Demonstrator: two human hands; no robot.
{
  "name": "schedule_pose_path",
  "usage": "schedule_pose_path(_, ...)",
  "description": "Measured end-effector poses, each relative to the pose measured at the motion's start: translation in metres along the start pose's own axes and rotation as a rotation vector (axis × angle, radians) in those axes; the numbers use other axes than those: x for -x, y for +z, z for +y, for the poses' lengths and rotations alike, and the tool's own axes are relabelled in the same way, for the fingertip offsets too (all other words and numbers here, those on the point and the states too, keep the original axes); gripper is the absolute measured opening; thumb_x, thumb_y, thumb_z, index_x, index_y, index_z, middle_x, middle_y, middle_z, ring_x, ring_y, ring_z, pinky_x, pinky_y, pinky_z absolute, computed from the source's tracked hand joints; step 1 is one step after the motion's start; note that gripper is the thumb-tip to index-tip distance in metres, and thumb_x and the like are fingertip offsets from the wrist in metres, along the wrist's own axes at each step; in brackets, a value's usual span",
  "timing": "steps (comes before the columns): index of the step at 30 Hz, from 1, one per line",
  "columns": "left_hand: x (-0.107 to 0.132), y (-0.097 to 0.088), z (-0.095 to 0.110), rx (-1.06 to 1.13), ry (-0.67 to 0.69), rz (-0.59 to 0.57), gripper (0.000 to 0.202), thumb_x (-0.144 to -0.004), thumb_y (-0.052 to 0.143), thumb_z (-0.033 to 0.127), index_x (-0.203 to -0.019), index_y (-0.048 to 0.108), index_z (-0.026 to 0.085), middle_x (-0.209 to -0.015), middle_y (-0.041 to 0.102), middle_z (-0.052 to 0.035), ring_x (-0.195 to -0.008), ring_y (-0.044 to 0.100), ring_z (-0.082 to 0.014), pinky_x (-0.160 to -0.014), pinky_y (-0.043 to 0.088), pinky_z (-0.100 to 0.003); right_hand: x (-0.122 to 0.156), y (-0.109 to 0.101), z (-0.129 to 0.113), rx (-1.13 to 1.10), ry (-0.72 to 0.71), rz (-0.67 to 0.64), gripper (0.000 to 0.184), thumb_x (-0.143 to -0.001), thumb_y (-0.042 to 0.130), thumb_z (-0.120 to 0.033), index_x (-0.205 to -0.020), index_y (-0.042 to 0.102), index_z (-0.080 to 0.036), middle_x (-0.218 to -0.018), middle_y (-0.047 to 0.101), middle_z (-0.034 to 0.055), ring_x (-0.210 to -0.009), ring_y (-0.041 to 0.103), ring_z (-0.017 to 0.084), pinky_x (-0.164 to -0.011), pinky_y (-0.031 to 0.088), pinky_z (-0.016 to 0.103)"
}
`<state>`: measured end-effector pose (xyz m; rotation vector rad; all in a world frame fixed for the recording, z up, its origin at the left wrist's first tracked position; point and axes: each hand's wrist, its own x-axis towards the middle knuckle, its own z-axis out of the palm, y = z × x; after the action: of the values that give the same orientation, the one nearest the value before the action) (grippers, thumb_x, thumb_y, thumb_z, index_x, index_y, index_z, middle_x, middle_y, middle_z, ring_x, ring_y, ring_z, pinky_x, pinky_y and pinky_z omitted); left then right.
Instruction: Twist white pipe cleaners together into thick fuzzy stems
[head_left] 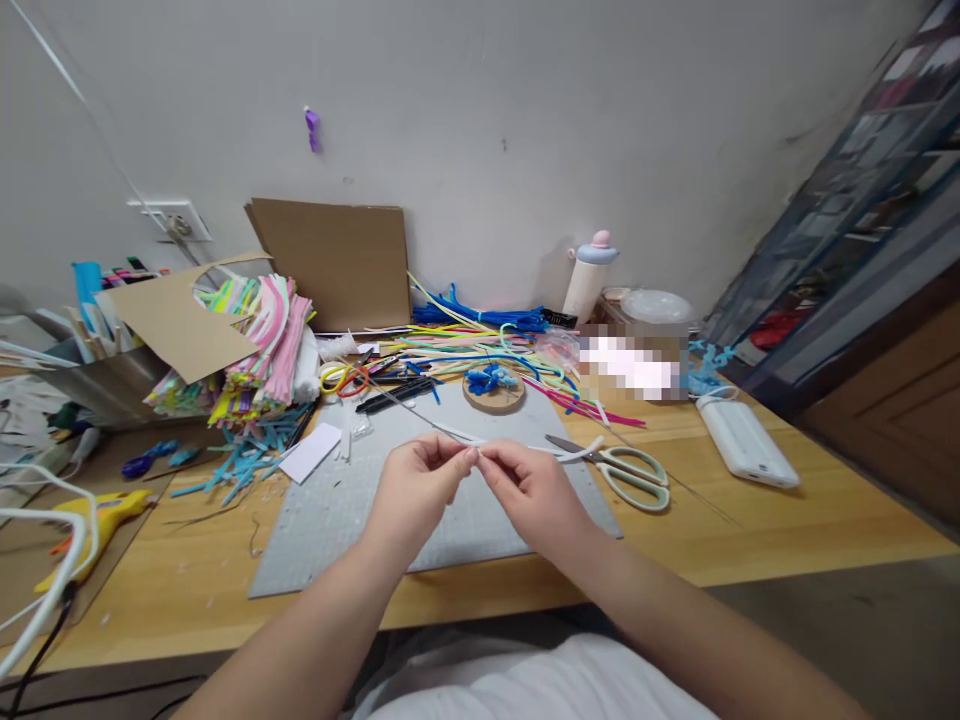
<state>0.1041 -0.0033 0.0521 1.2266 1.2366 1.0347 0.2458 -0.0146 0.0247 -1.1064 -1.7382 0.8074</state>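
Observation:
My left hand (420,485) and my right hand (532,490) meet above the grey cutting mat (315,540), fingertips touching in a pinch. Between them is a white pipe cleaner (585,451), one end of which sticks out past my right hand. The part right at the fingertips is tiny and mostly hidden. Scissors with pale green handles (637,480) lie to the right of my right hand, blades near the pipe cleaner's end. Just beyond the hands, a round wooden disc (495,403) carries small blue twisted pieces (489,378).
Loose coloured pipe cleaners (450,350) spread along the back, before a brown cardboard sheet (337,265). Bundled pipe cleaners (270,340) and a yellow glue gun (97,530) are at left. A white power bank (746,440) and bottle (586,285) stand right.

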Motion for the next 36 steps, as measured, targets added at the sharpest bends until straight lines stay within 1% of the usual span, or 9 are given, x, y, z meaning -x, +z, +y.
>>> schedule_pose_path(4, -0.017, 0.004, -0.001, 0.112, 0.010, 0.013, 0.027, -0.067, 0.069, 0.037, -0.064, 0.058, 0.013, -0.038, 0.044, 0.0064, -0.037, 0.033, -0.0043, -0.038, 0.021, -0.018, -0.009, 0.004, 0.007, 0.424, -0.206, 0.115, 0.025, -0.092, 0.039, -0.024, -0.095, 0.062, -0.016, -0.082, 0.063, 0.0071, -0.075, 0.056, 0.017, -0.068, 0.036, 0.029)
schedule_pose_path(7, -0.035, -0.001, -0.006, 0.185, 0.055, -0.048, 0.026, -0.066, 0.071, 0.035, -0.065, 0.059, 0.012, -0.038, 0.044, 0.0064, -0.037, 0.031, -0.0037, -0.038, 0.019, -0.018, -0.022, 0.001, 0.011, 0.427, -0.200, 0.093, 0.025, -0.092, 0.039, -0.026, -0.094, 0.062, -0.017, -0.082, 0.063, 0.0071, -0.076, 0.055, 0.017, -0.068, 0.036, 0.029)
schedule_pose_path(10, -0.052, -0.013, -0.010, 0.182, 0.131, -0.149, 0.024, -0.065, 0.073, 0.033, -0.066, 0.060, 0.012, -0.043, 0.048, 0.0057, -0.038, 0.033, -0.0036, -0.039, 0.021, -0.019, -0.038, -0.008, 0.013, 0.010, 0.033, -0.119, 0.024, -0.091, 0.042, -0.034, -0.090, 0.059, -0.017, -0.070, 0.056, 0.0014, -0.060, 0.050, 0.012, -0.056, 0.036, 0.025)
schedule_pose_path(14, -0.062, -0.028, -0.012, 0.089, 0.185, -0.300, 0.023, -0.067, 0.072, 0.033, -0.067, 0.063, 0.012, -0.050, 0.056, 0.0021, -0.039, 0.038, -0.0044, -0.040, 0.026, -0.019, -0.051, -0.020, 0.023, -0.728, 0.456, -0.657, 0.026, -0.090, 0.042, -0.038, -0.094, 0.054, -0.015, -0.065, 0.050, -0.0022, -0.041, 0.036, 0.005, -0.038, 0.026, 0.018)
schedule_pose_path(17, -0.060, -0.031, -0.016, 0.068, 0.177, -0.340, 0.021, -0.068, 0.072, 0.032, -0.070, 0.064, 0.012, -0.052, 0.058, 0.0010, -0.042, 0.042, -0.0056, -0.041, 0.029, -0.019, -0.049, -0.019, 0.033, -1.032, 0.544, -0.796, 0.019, -0.088, 0.049, -0.032, -0.093, 0.056, -0.015, -0.061, 0.044, -0.0054, -0.039, 0.024, 0.002, -0.036, 0.017, 0.015)
schedule_pose_path(21, -0.055, -0.031, -0.022, 0.070, 0.110, -0.292, 0.023, -0.068, 0.072, 0.032, -0.079, 0.065, 0.014, -0.058, 0.059, 0.0015, -0.045, 0.043, -0.0052, -0.042, 0.029, -0.018, -0.040, -0.012, 0.040, -1.127, 0.559, -0.688, 0.014, -0.087, 0.053, -0.030, -0.090, 0.057, -0.016, -0.059, 0.042, -0.0071, -0.039, 0.018, 0.001, -0.036, 0.013, 0.014)
schedule_pose_path(27, -0.053, -0.032, -0.025, 0.038, 0.065, -0.241, 0.024, -0.069, 0.070, 0.035, -0.075, 0.063, 0.014, -0.058, 0.059, 0.0013, -0.045, 0.035, -0.0041, -0.043, 0.025, -0.018, -0.035, -0.003, 0.043, -0.991, 0.545, -0.496, 0.021, -0.082, 0.059, -0.036, -0.090, 0.058, -0.016, -0.057, 0.044, -0.0072, -0.037, 0.018, 0.001, -0.036, 0.011, 0.015)
schedule_pose_path(31, -0.052, -0.029, -0.026, 0.049, 0.025, -0.224, 0.027, -0.068, 0.069, 0.038, -0.076, 0.064, 0.013, -0.063, 0.061, -0.0006, -0.044, 0.034, -0.0042, -0.043, 0.024, -0.019, -0.034, 0.005, 0.046, -0.607, 0.407, -0.290, 0.025, -0.085, 0.052, -0.039, -0.090, 0.060, -0.016, -0.056, 0.044, -0.0061, -0.039, 0.026, 0.003, -0.038, 0.019, 0.017)
schedule_pose_path(36, -0.052, -0.019, -0.035, 0.134, 0.007, -0.130, 0.032, -0.065, 0.072, 0.040, -0.077, 0.062, 0.013, -0.060, 0.056, 0.0016, -0.042, 0.034, -0.0036, -0.040, 0.023, -0.018, -0.028, 0.011, 0.048, 0.088, -0.042, 0.018, 0.021, -0.089, 0.046, -0.025, -0.093, 0.065, -0.018, -0.071, 0.060, 0.0018, -0.068, 0.054, 0.013, -0.065, 0.041, 0.024)
